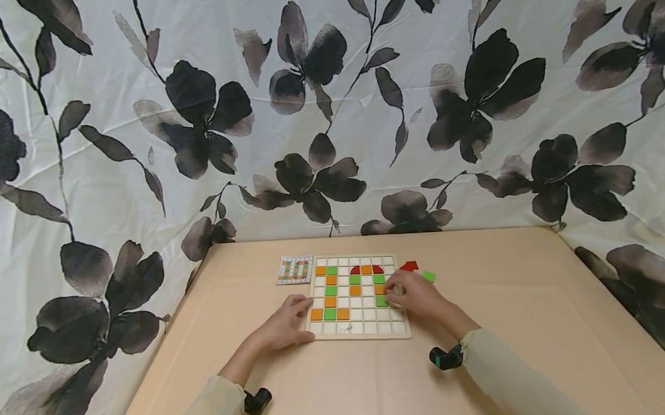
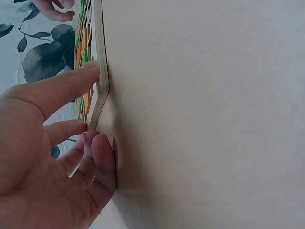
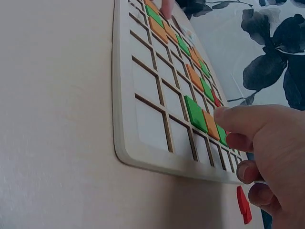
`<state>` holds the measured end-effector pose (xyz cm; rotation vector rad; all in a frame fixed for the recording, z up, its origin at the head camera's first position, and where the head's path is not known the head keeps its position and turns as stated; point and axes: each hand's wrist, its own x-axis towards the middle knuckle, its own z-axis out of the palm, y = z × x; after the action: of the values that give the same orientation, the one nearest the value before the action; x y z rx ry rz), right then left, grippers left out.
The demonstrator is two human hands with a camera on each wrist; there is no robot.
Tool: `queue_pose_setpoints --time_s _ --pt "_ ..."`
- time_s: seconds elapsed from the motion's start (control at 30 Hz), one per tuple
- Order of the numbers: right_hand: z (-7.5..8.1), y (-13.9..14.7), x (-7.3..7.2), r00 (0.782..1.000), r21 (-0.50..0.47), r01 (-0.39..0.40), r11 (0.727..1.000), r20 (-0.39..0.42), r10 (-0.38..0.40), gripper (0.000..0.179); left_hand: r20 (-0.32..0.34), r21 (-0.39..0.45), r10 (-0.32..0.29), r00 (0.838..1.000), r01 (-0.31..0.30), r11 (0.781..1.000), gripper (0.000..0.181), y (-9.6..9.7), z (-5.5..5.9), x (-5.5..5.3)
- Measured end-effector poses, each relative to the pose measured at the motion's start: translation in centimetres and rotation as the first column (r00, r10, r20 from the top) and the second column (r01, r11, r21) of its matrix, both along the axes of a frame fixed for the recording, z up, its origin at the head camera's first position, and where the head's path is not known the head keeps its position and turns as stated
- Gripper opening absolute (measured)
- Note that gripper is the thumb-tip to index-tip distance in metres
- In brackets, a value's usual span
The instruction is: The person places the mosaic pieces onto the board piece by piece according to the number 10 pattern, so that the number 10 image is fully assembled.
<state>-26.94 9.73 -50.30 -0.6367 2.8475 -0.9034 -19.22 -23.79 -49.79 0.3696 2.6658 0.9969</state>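
Observation:
A wooden grid board (image 1: pixel 364 330) with orange, green and red tiles in some cells lies on the table. My left hand (image 1: pixel 286 324) rests at its left side. In the left wrist view the thumb (image 2: pixel 78 78) reaches straight to the board's edge, and the other fingers bend loosely near the corner. Over the board's right side is my right hand (image 1: pixel 418 295), fingertips right at an orange tile (image 3: pixel 210 125) and a green tile (image 3: pixel 195 114) in the right-hand column. Its thumb partly covers the tiles beyond, and I cannot tell whether it pinches one.
A small pattern card (image 1: pixel 294 270) with a coloured grid lies against the board's upper left. Loose red pieces (image 1: pixel 409 266) and a green tile (image 1: pixel 429 277) are on the table (image 1: pixel 511 299) beyond the right hand. Floral cloth (image 1: pixel 395 120) hangs behind the table.

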Motion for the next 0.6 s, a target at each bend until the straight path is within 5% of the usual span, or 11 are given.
queue_pose_setpoints --time_s 0.3,0.6 --pt "0.7 2.4 0.1 0.995 -0.001 0.091 0.996 -0.034 -0.091 0.023 -0.004 0.006 -0.006 1.000 0.006 1.000 0.080 0.0 0.0 0.0" --pt "0.3 4.9 -0.3 0.993 0.013 0.097 0.995 -0.072 -0.096 0.025 -0.010 -0.006 -0.006 1.000 0.006 1.000 0.081 -0.1 -0.1 -0.1"
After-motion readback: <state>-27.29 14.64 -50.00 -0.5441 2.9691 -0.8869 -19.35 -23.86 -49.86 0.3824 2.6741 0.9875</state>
